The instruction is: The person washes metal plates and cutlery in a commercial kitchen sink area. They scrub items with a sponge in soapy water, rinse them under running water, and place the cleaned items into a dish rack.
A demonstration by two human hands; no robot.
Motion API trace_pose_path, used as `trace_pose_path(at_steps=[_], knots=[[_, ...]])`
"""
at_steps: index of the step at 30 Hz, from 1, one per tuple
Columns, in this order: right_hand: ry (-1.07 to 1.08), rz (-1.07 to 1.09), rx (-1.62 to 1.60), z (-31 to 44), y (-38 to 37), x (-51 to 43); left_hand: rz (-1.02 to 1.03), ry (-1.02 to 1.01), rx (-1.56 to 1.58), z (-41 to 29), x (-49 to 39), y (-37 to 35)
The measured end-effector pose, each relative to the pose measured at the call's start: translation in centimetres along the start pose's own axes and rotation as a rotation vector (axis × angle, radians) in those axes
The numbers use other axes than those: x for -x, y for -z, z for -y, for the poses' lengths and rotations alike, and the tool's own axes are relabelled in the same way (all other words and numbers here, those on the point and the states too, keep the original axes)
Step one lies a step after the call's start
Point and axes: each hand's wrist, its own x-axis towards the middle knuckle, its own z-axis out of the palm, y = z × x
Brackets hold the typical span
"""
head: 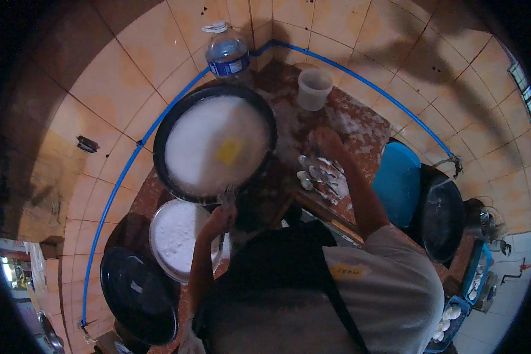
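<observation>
A wide black basin (158, 163) holds a bed of white powder (194, 141) with a yellow lump (229, 151) on it. At the basin's near rim, my left hand (221, 219) grips a metal fork (228, 194), tines pointing away from me. My right hand (326, 141) is blurred, over the counter beyond several metal spoons (312, 173); whether it holds anything is unclear. Left of my left forearm stands a round tub of white powder (181, 236), partly covered by that arm.
A plastic water jug (227, 55) and a translucent plastic tub (314, 90) stand at the back corner. To the right are a blue plastic lid or tray (396, 183), a dark pan (443, 217) and a blue basket of eggs (447, 321). A black basin (137, 296) leans at left.
</observation>
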Motion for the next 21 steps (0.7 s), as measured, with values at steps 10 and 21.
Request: trace_pose_path(at_steps=[10, 21], knots=[[0.003, 0.541, -0.828, 13.9, -6.4, 5.0, -0.424, -0.300, 0.594, -5.0, -5.7, -4.6], [0.100, 0.367, -0.410, 11.5, -7.3, 7.9, -0.663, -0.547, -0.114, -3.9, -0.6, -0.6]])
